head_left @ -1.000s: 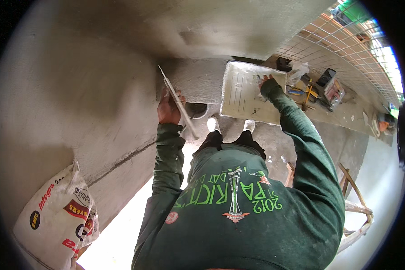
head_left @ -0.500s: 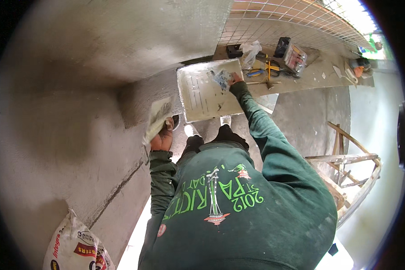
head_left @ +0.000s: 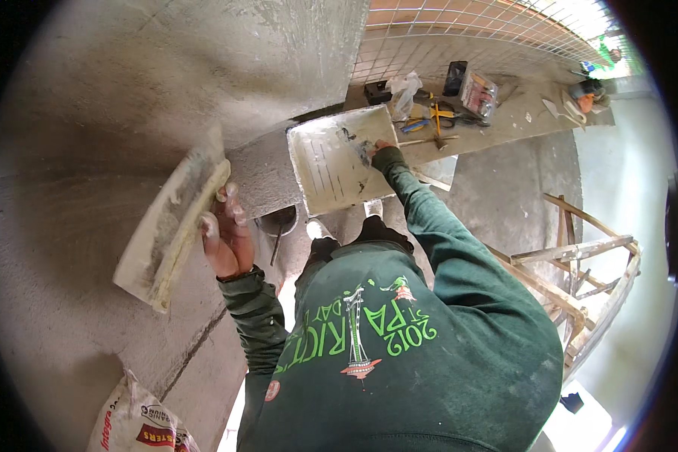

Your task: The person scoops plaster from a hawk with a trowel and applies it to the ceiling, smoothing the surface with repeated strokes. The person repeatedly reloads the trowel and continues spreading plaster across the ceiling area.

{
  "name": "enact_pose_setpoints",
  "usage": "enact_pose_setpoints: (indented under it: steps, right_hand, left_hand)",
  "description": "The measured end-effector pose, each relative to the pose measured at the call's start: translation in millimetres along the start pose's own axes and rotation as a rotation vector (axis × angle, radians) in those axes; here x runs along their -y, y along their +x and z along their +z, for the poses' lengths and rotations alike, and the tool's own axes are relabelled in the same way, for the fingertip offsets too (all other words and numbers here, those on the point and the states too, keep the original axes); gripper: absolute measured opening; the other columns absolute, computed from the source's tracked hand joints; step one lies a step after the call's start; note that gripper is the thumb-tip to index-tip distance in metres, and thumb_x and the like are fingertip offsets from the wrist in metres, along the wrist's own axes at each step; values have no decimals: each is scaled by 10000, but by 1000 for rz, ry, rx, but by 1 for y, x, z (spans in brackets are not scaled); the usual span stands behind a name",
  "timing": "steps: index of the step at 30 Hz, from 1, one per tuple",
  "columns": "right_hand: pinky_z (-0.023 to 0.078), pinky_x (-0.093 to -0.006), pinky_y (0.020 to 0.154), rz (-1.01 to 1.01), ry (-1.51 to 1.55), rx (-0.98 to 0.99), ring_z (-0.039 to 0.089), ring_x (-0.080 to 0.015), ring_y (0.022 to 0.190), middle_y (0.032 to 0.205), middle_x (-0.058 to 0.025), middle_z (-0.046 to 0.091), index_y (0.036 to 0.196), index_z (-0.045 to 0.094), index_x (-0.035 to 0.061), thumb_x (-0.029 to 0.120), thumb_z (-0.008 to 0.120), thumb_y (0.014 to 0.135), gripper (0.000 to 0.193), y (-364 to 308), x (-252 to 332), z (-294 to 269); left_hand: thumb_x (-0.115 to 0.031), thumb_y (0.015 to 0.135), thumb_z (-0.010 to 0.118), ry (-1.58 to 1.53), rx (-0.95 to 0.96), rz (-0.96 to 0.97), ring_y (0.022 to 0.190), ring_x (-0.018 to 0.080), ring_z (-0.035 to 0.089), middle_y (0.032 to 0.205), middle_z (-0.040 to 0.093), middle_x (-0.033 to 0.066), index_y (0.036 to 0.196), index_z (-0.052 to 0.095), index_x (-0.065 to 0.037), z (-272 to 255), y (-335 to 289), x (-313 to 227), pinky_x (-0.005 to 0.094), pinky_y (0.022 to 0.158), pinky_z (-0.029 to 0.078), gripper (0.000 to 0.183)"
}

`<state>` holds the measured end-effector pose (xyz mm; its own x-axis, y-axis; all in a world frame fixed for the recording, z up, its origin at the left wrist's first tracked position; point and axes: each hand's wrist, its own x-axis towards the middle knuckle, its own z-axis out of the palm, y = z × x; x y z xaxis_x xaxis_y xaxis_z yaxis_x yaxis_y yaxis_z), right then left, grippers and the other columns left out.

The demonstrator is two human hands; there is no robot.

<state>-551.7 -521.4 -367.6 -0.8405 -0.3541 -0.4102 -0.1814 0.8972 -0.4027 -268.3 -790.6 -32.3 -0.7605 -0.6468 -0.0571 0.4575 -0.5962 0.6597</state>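
Looks down over a dark green sweatshirt (head_left: 429, 339). At left, shows a pale, long flat board (head_left: 154, 233), smeared with grey residue and tilted in front of a rough grey wall (head_left: 60, 256). Cannot tell about contact with the wall. In the left hand (head_left: 230, 233), seems held by a thick ridge along the near long edge, with thumb and fingers (head_left: 237, 212) curled against that ridge.

Looks fairly light and stiff, likely to tip toward the far side when held by one edge; probably slick wherever damp. Seems best held around the middle of the ridge, clear of the smeared face.

Farther right, shows the right hand (head_left: 384, 145) at the right part of a shallow, off-white tray (head_left: 320, 197), near a grey smear. Cannot tell about a hold in those fingers: too small and partly hidden.

Between the left hand and tray, shows a dark bucket (head_left: 280, 218) with a stick-like handle, close enough to get in the way of a low swing. Just below the tray, shows white shoes (head_left: 316, 228). Beyond, along a ledge (head_left: 505, 124), shows a clear bag (head_left: 404, 94), yellow-handled tools (head_left: 438, 117) and a clear box (head_left: 478, 98), under wire mesh (head_left: 459, 22). Well apart at right, shows a wooden frame (head_left: 572, 252); at lower left, a printed sack (head_left: 139, 422).
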Motion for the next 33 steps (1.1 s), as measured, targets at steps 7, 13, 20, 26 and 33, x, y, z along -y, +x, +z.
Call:
enact_pose_setpoints:
  steps: [7, 13, 20, 26, 33]
  right_hand:
    - [517, -472, 894, 127, -102, -50, 650, -406, 1047, 1123, -238, 677, 1311, 540, 87, 343, 632, 816, 564, -45, 3, -60]
    - [515, -443, 936, 240, -230, -14, 641, -376, 1101, 1193, -215, 664, 1365, 499, 69, 340, 607, 804, 632, -54, -15, -19]
    - [514, -442, 922, 322, -111, -26, 641, -376, 1088, 1155, -201, 677, 1163, 636, 89, 388, 649, 750, 510, -37, -22, 17]
    - [524, -438, 894, 231, -171, -229, 655, -380, 1044, 1127, -209, 684, 1170, 630, 87, 411, 637, 771, 514, -36, -50, 43]
    - [508, -424, 922, 338, 9, -102, 640, -356, 1096, 1163, -195, 677, 1218, 618, 82, 410, 606, 798, 533, -42, -12, 26]
  left_hand:
    - [-331, 969, 623, 262, -212, -257, 796, 160, 564, 950, 591, 49, 1115, 603, -82, -110, -15, 26, 286, 656, 450, 290]
    - [-181, 948, 670, 612, -191, -169, 1095, 220, 591, 1193, 597, 71, 1236, 603, -63, -163, -29, 47, 356, 889, 496, 318]
    - [-150, 946, 657, 617, -181, -419, 1066, 162, 555, 1189, 589, 71, 1293, 543, -8, -173, -17, 42, 305, 890, 470, 392]
    - [-160, 970, 615, 761, 18, -273, 1072, 166, 544, 1221, 570, 85, 1363, 480, 3, -167, -6, 63, 314, 910, 464, 446]
    - [-85, 997, 520, 541, -102, -459, 1082, 148, 535, 1217, 592, 53, 1346, 506, 9, -179, -2, 93, 315, 964, 424, 361]
